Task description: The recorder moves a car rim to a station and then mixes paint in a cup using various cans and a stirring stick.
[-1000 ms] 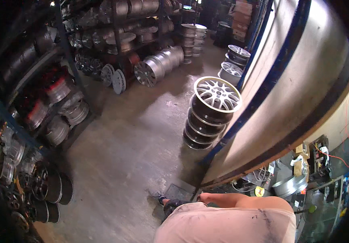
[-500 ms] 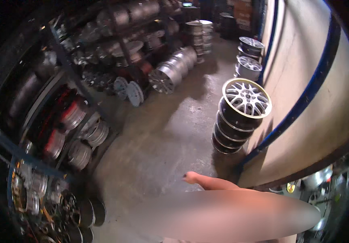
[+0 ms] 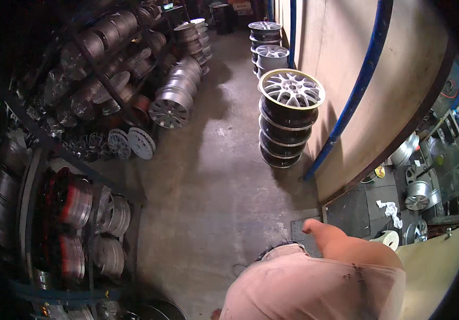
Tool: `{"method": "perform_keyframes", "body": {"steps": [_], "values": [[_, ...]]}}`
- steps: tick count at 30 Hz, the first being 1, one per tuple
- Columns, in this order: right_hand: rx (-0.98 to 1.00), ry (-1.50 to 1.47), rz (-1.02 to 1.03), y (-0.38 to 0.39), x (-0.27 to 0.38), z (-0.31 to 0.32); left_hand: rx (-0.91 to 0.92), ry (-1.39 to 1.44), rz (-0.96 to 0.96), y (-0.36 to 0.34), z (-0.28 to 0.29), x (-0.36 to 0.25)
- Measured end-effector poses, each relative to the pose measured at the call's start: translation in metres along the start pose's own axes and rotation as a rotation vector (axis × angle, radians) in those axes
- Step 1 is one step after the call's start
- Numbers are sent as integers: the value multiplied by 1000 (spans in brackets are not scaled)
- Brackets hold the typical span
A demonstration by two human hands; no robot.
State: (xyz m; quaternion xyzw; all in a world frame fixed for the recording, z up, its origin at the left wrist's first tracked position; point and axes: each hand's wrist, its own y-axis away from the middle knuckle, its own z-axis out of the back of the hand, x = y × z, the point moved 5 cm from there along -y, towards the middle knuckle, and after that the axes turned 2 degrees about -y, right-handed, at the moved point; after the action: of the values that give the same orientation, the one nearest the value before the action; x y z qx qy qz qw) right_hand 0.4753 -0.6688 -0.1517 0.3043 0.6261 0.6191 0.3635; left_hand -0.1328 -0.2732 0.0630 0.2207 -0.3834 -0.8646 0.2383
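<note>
Wheels [image 3: 287, 125] stand in an upright stack on the concrete floor [image 3: 197, 224], ahead of the person and well apart from both hands. The top wheel [image 3: 291, 88] faces up, with silver mesh spokes and a pale cream lip; black barrels show under it. The right hand [image 3: 310, 226] reaches out above the floor, nearer the body than the stack and slightly to its right; whether its fingers are open or closed, I cannot tell. Of the left hand, at most a sliver of skin shows at the lower edge, so its state cannot be told either. Just right of the stack rises a blue post [image 3: 349, 101] against a pale panel [image 3: 400, 101].
</note>
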Motion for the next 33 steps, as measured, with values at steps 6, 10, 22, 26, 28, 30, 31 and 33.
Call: {"method": "perform_keyframes", "body": {"steps": [6,10,22,26,28,30,31,33], "values": [[-19,36,311,74,28,-20,-25,-20,51,-16,-7,37],[-235,-318,246,107,51,-21,-2,-41,64,-39,-22,57],[-98,97,288,28,35,-50,745,94,-212,106,-141,-130],[-276,18,252,20,65,50,849,84,-186,108,-139,-128],[-380,-170,325,31,97,92,928,72,-169,108,-139,-127],[-501,-271,358,41,119,141,1025,49,-162,108,-142,-132],[-498,-268,363,49,124,144,1060,47,-152,108,-141,-130],[-576,-596,349,69,126,146,1121,53,-126,111,-137,-124]]}}
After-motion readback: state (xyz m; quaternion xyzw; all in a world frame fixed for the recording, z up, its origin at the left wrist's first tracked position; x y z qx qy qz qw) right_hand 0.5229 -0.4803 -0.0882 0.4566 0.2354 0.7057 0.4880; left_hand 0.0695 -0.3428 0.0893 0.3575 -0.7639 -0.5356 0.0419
